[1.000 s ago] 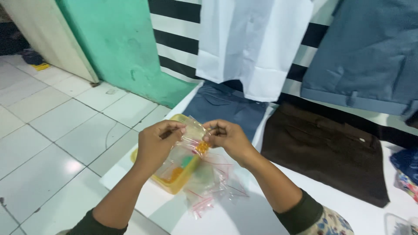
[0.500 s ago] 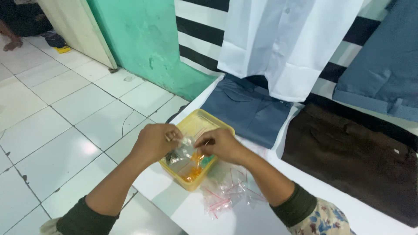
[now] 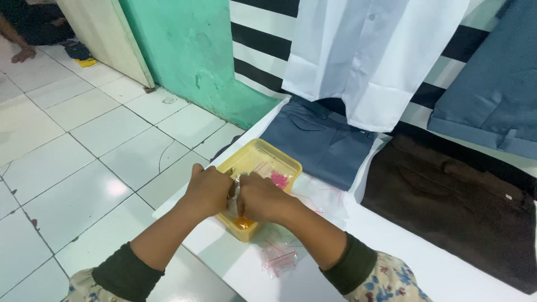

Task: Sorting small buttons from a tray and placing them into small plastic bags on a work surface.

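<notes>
My left hand (image 3: 208, 190) and my right hand (image 3: 260, 198) are pressed together over a yellow plastic tub (image 3: 263, 160) on the white table (image 3: 403, 268). Both pinch a small clear plastic bag (image 3: 237, 184) between them; it is mostly hidden by the fingers. Something orange (image 3: 244, 222) shows just under my right hand at the tub's near edge. Pink pieces (image 3: 279, 179) lie inside the tub.
Small clear bags with red strips (image 3: 279, 258) lie on the table near my right forearm. Folded blue-grey trousers (image 3: 319, 140) and dark brown trousers (image 3: 464, 207) lie further back. A white shirt (image 3: 375, 56) hangs above. A tiled floor (image 3: 84, 156) lies left.
My hands have lowered from above the tub down onto its near part, closing together on the small bag. The view has shifted a little to the left.
</notes>
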